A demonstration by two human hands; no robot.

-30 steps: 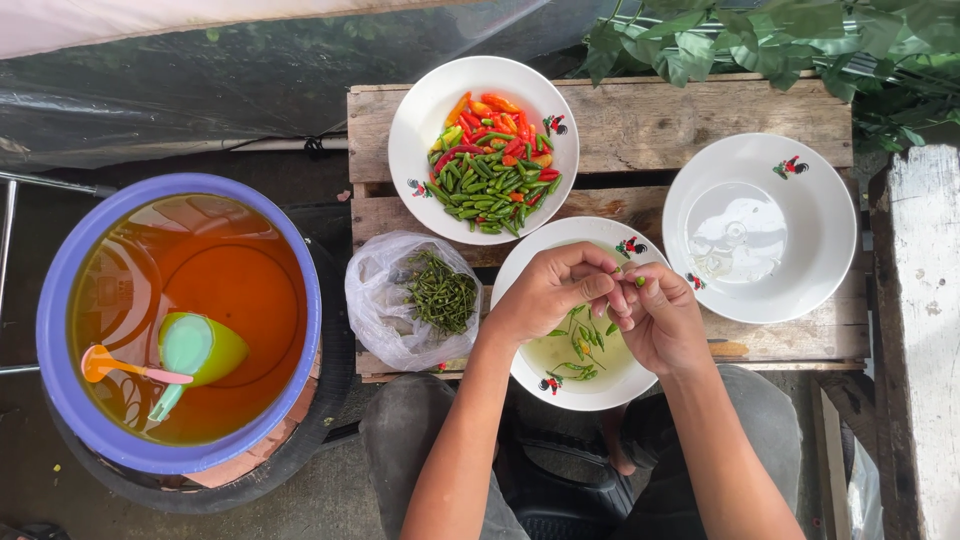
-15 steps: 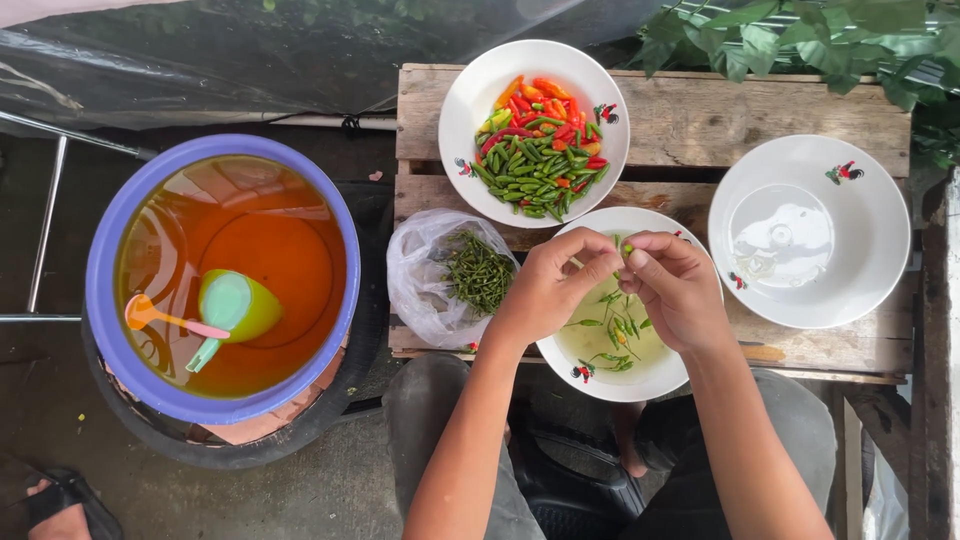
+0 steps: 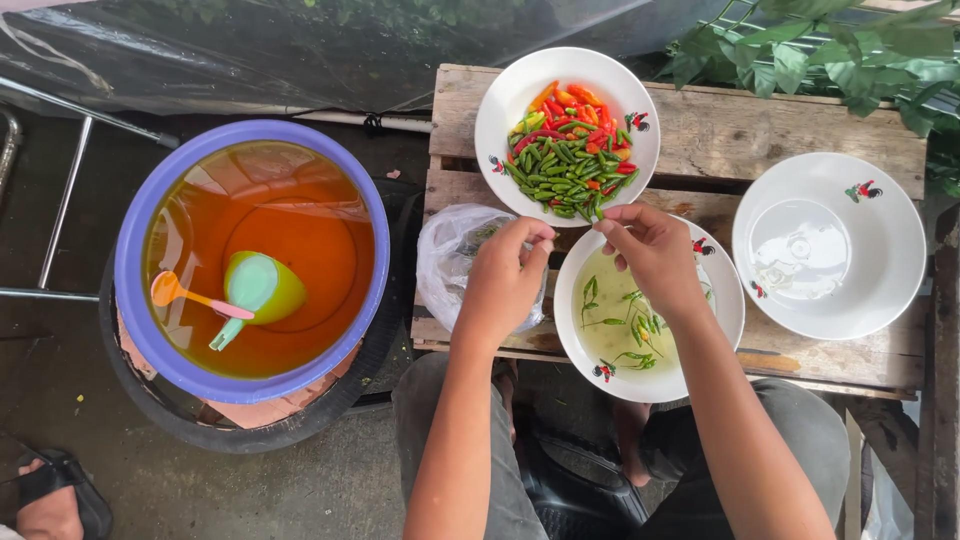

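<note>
The person's knees fill the bottom edge, dark trousers cut off by the frame. Just above them the left hand (image 3: 503, 280) hovers over the clear plastic bag (image 3: 450, 265), fingertips pinched together; whether anything is held between them I cannot tell, and the hand hides most of the bag's contents, so only a sliver of dark green stems shows. The right hand (image 3: 655, 255) reaches up across the near bowl (image 3: 725, 310), fingers bunched at the lower rim of the chilli bowl (image 3: 500, 110); what they grip, if anything, is too small to make out.

The near bowl is white with small rooster motifs and holds pale yellowish water with a few green chillies (image 3: 625, 325) floating. Beyond it, the chilli bowl is heaped with slim green chillies, with red and orange ones at the top. To the right a third white bowl (image 3: 880, 250) holds only clear water. All three sit on a wooden crate (image 3: 750, 120). Well to the left, a purple-rimmed tub (image 3: 130, 300) holds orange-tinted water with a green dipper (image 3: 255, 290) afloat.
</note>
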